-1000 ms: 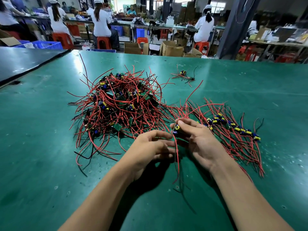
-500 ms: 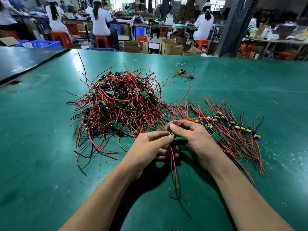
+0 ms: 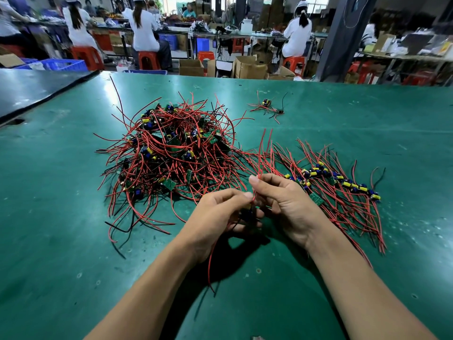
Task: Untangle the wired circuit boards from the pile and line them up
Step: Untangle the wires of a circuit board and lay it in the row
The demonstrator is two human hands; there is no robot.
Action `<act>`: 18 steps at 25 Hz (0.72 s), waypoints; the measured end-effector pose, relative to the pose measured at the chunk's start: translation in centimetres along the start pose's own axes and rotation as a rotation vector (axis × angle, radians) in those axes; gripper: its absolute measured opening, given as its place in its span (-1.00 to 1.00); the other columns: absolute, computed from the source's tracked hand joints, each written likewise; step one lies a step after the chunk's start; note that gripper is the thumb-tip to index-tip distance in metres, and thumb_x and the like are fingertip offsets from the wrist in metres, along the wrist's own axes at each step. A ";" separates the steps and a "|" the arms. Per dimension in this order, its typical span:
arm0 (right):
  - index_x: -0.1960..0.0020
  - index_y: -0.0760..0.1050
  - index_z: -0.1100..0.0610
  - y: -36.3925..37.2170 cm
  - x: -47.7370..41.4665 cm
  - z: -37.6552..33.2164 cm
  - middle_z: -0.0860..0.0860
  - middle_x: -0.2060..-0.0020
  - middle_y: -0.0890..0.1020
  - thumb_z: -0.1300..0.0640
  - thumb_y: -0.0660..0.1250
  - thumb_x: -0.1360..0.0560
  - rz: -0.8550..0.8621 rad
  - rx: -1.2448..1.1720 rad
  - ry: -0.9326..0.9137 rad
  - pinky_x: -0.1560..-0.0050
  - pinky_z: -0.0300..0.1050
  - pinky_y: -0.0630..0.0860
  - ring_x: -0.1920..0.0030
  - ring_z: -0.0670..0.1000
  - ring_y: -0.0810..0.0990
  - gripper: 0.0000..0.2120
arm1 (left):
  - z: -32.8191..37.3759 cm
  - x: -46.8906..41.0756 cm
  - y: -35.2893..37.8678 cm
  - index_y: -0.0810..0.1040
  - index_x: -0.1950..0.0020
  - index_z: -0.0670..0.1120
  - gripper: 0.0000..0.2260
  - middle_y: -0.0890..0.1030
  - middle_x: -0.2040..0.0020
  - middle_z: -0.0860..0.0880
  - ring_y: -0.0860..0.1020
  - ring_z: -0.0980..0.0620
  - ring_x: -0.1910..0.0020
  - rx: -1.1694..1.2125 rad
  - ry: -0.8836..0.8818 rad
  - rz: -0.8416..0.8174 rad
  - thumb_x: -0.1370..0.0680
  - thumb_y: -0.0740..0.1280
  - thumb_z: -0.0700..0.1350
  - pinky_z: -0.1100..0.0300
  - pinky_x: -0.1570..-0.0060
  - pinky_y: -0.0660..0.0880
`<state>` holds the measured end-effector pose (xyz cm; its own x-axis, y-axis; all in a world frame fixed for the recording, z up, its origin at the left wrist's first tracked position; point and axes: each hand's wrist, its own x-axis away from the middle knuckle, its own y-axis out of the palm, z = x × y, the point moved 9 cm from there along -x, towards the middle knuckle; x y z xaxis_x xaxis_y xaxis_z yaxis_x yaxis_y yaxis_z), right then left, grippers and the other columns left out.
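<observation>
A tangled pile of small circuit boards with red and black wires (image 3: 169, 155) lies on the green table (image 3: 49, 217), left of centre. To the right, a row of lined-up boards (image 3: 338, 180) stretches away with their wires fanned out. My left hand (image 3: 218, 214) grips one small board (image 3: 248, 211) low between my hands, its red wire hanging down toward me. My right hand (image 3: 284, 204) pinches that board's red wires, which stand up from its thumb and forefinger.
A single wired board (image 3: 267, 106) lies apart at the back, right of the pile. A dark table (image 3: 29, 92) adjoins at far left. Beyond the table's far edge stand cardboard boxes (image 3: 247, 67), red stools and seated workers.
My hands have drawn slightly nearer to me with the board. The right hand has slid up its red wires, which now stand upright instead of trailing into the pile.
</observation>
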<state>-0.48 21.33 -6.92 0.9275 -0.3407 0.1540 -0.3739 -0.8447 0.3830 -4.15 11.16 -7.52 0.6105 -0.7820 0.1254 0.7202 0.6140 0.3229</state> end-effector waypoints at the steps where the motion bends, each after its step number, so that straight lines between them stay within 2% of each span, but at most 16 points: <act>1: 0.19 0.57 0.05 0.1 0.1 0.1 0.04 0.42 0.54 0.05 0.59 -0.27 -0.006 0.011 0.007 0.54 -0.21 0.47 0.53 -0.04 0.49 -0.77 | 0.0 -0.1 -0.2 0.70 0.19 -0.08 -0.82 0.68 0.18 -0.24 0.65 -0.13 0.26 -0.023 0.010 0.027 -0.56 0.34 -0.18 0.01 0.13 0.63; 4: 0.19 0.56 0.07 0.1 -0.1 0.3 -0.01 0.42 0.54 -0.02 0.54 -0.32 0.002 0.038 0.012 0.48 -0.18 0.52 0.47 -0.06 0.52 -0.77 | 0.1 -0.1 -0.7 0.71 0.21 -0.10 -0.80 0.69 0.21 -0.22 0.66 -0.11 0.29 -0.047 0.034 0.092 -0.55 0.35 -0.26 0.04 0.17 0.64; 8: 0.19 0.58 0.07 -0.1 -0.3 0.7 0.01 0.45 0.52 -0.12 0.49 -0.34 0.038 0.102 0.018 0.52 -0.24 0.46 0.50 -0.08 0.48 -0.73 | 0.6 0.1 -1.0 0.70 0.20 -0.14 -0.82 0.70 0.23 -0.16 0.66 -0.05 0.31 -0.116 0.122 0.169 -0.55 0.36 -0.27 0.15 0.27 0.63; 11: 0.12 0.70 0.08 0.5 -0.1 0.7 0.02 0.30 0.67 -0.06 0.50 -0.39 -0.014 0.254 -0.046 0.42 -0.23 0.55 0.38 -0.08 0.61 -0.79 | 0.7 0.2 -2.0 0.66 0.19 -0.21 -0.85 0.67 0.30 -0.13 0.65 -0.05 0.36 -0.161 0.146 0.262 -0.55 0.34 -0.28 0.08 0.23 0.59; 13: 0.08 0.71 0.11 0.7 0.1 0.7 0.03 0.26 0.70 0.02 0.52 -0.43 -0.033 0.262 -0.067 0.40 -0.23 0.56 0.35 -0.07 0.65 -0.84 | 0.8 0.3 -2.1 0.65 0.16 -0.22 -0.86 0.67 0.31 -0.14 0.65 -0.04 0.37 -0.196 0.148 0.267 -0.55 0.33 -0.27 0.07 0.22 0.57; 16: 0.10 0.68 0.21 0.0 -0.1 1.1 0.04 0.39 0.63 0.09 0.50 -0.49 0.041 0.235 -0.054 0.47 -0.27 0.49 0.47 -0.06 0.58 -0.84 | 0.8 0.2 -1.7 0.66 0.19 -0.21 -0.85 0.68 0.31 -0.13 0.59 -0.01 0.37 -0.266 0.143 0.245 -0.55 0.33 -0.26 0.12 0.26 0.53; 18: 0.15 0.67 0.19 -0.8 -0.4 1.1 0.01 0.47 0.52 0.07 0.48 -0.51 0.129 0.251 -0.038 0.57 -0.32 0.33 0.55 -0.09 0.44 -0.81 | 0.7 0.1 -1.6 0.62 0.18 -0.26 -0.87 0.66 0.33 -0.13 0.55 -0.01 0.38 -0.262 0.121 0.247 -0.54 0.33 -0.27 0.15 0.30 0.51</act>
<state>-0.55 21.68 -8.30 0.8735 -0.4630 0.1503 -0.4813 -0.8677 0.1241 -5.51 10.04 -7.39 0.7996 -0.5982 0.0529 0.5966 0.8013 0.0436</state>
